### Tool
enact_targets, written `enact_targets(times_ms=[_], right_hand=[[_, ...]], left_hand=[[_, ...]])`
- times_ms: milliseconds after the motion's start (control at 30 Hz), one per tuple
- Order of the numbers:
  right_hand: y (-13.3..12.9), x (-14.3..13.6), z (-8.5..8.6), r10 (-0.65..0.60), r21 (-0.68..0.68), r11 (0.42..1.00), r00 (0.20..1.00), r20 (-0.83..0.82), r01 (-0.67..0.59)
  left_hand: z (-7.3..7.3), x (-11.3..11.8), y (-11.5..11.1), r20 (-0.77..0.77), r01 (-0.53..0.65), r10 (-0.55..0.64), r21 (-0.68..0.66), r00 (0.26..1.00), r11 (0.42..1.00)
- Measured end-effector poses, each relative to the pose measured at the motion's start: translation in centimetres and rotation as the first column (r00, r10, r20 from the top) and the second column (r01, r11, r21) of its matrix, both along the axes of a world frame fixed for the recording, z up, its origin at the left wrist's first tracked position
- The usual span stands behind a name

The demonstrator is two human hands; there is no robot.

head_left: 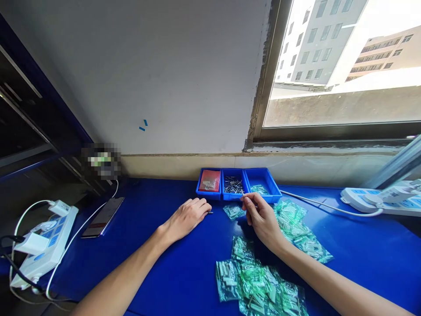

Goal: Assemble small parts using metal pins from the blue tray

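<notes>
My left hand rests on the blue table with its fingers curled down, and a small metal pin-like part sticks out at the fingertips. In front of the bins, my right hand pinches a thin metal part between thumb and forefinger; most of that part is hidden. The middle blue bin holds many small metal parts like the ones at my fingers. Between my hands lies a small green-tinted clear packet. Its contents are too small to name.
The left blue bin holds a red packet; the right blue bin holds green packets. Piles of filled packets lie nearer me and right. A phone, power strips and white cables edge the table.
</notes>
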State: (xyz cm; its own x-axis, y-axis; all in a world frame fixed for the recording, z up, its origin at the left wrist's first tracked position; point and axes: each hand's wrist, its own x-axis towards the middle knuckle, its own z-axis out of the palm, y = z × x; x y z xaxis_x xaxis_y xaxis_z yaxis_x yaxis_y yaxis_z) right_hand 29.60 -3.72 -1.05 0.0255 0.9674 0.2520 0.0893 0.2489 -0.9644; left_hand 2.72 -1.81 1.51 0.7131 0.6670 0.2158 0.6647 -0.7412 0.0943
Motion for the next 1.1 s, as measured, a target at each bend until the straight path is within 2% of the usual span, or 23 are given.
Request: enact_targets(times_ms=[1100], right_hand=[[-0.08, 0.01, 0.09, -0.003, -0.001, 1.0, 1.0, 0.004, 0.003]], left_hand=[[0.04, 0.09, 0.25, -0.065, 0.02, -0.015, 0.068, 0.998, 0.998]])
